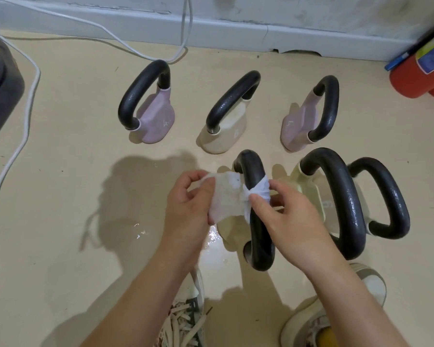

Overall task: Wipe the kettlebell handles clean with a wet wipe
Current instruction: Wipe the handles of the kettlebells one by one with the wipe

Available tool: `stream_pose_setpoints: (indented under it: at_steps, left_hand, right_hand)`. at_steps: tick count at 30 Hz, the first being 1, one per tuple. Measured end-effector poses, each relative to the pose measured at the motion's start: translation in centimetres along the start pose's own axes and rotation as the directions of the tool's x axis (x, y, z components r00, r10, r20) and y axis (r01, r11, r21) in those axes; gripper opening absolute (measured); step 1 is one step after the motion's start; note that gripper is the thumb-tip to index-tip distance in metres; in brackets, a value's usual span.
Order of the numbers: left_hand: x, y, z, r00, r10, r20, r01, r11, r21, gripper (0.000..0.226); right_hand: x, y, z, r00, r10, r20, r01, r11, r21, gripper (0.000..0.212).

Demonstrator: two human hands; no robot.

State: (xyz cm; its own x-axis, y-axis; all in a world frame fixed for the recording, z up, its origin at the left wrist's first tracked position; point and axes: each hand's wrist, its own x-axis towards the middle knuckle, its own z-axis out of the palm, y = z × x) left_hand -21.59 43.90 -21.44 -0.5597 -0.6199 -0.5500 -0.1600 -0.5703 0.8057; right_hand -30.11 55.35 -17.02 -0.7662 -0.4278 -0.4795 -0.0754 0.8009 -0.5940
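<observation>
The wet wipe loops around the black handle of the nearest cream kettlebell, low centre of the frame. The right hand pinches its twisted end; the left hand pinches the flat end (pulled taut). Five other kettlebells stand around on the floor.

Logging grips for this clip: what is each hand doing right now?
Left hand: closed, pinching the wet wipe's free end.
Right hand: closed, pinching the wipe wrapped around the kettlebell handle.

Two bare forearms, no sleeves, left grip, right grip, pale laced trainers
</observation>
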Motion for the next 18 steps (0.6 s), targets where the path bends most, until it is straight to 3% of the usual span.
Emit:
stream_pose_setpoints:
  at_steps: [2, 4, 7, 8, 10, 11, 13, 15, 18]
  left_hand:
    - [-0.6, 1.1, 1.3, 0.99, 0.094, 0.108, -0.109, 0.983, 0.144, 0.005]
    - [-0.6, 1.5, 3.0, 0.954, 0.148, 0.26, -0.225, 0.928, 0.298, 0.005]
    - [-0.3, 2.3, 4.8, 0.884, 0.069, 0.462, -0.339, 0.775, 0.533, 0.022]
    - [-0.1, 2.6, 4.9, 0.86, 0.036, 0.509, -0.376, 0.72, 0.583, 0.027]
    - [0.0, 3.1, 5.2, 0.801, 0.055, 0.595, -0.518, 0.561, 0.645, 0.032]
    - [0.0, 3.2, 5.3, 0.757, 0.078, 0.648, -0.597, 0.486, 0.639, 0.037]
    - [-0.1, 3.3, 5.5, 0.67, 0.09, 0.737, -0.697, 0.416, 0.584, 0.053]
    - [0.3, 3.0, 5.1, 0.645, 0.094, 0.758, -0.694, 0.485, 0.531, 0.064]
    - [-0.1, 2.6, 3.7, 0.753, 0.126, 0.646, -0.487, 0.767, 0.418, 0.061]
  right_hand:
    - [-0.2, 0.1, 0.6, 0.987, -0.111, -0.113, 0.095, 0.986, -0.135, 0.018]
    - [-0.2, 0.6, 1.2, 0.974, -0.176, -0.144, 0.155, 0.977, -0.15, 0.008]
    - [-0.1, 1.8, -0.3, 0.994, -0.111, 0.023, 0.104, 0.971, 0.213, 0.02]
    - [-0.1, 2.0, -1.3, 0.992, -0.077, 0.101, 0.031, 0.919, 0.393, 0.027]
    - [0.2, 2.5, -3.0, 0.973, 0.013, 0.231, -0.172, 0.707, 0.686, 0.031]
    - [0.4, 2.7, -3.4, 0.963, 0.034, 0.266, -0.227, 0.629, 0.743, 0.031]
    - [1.0, 2.7, -3.3, 0.958, 0.025, 0.285, -0.231, 0.653, 0.722, 0.034]
    - [1.5, 2.4, -2.4, 0.97, 0.018, 0.244, -0.188, 0.691, 0.698, 0.037]
    - [2.1, 2.2, -1.1, 0.986, 0.051, 0.157, -0.154, 0.631, 0.761, 0.022]
